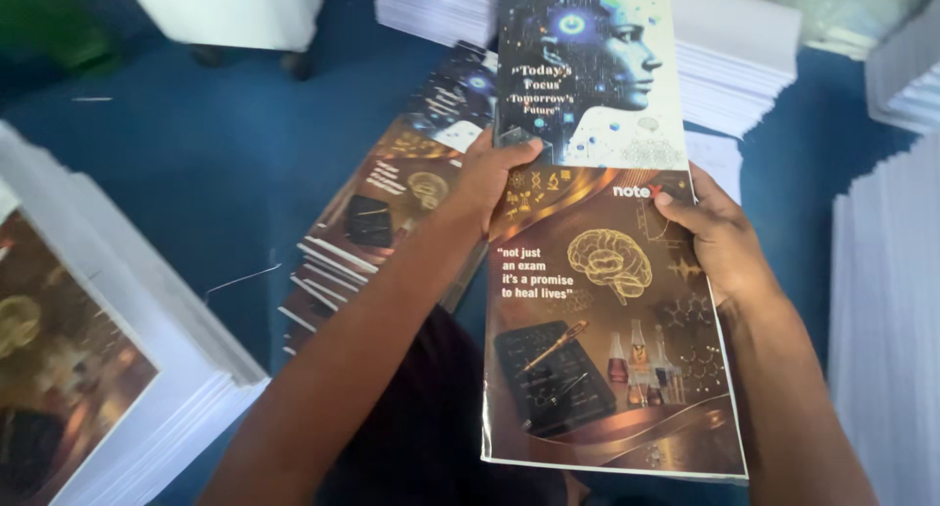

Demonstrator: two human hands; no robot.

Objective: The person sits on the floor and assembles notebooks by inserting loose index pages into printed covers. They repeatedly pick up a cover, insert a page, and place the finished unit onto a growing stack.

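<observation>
At my far left a tall stack of white-edged printed sheets with a brown picture on top (108, 369) sits on the blue floor (225, 144), well apart from anything I am touching.

Further right, just beyond my left forearm, lies a fanned pile of glossy dark brown and blue printed covers (372, 232), slipping over one another like loose cards. It rests on the floor, under and a little left of my left hand (494, 178).

That left hand is closed on the left edge of the long glossy cover sheet, blue with a profile head on its far half and brown with a golden brain drawing on its near half (607, 320). My thumb lies across the top face near the seam where the blue and brown pictures meet; the other fingers are under the sheet and hidden from me.

The sheet's long axis runs straight away from me, near end at my lap, far end up over the stacks. It is lifted clear of the fanned pile, held level between both hands at about its middle.

My right hand (720, 237) grips the opposite, right edge at nearly the same place, thumb on top by the seam, fingers curled below. Both hands are equally close to the sheet.

To the right and beyond stand more stacks of plain white paper (881, 310).
</observation>
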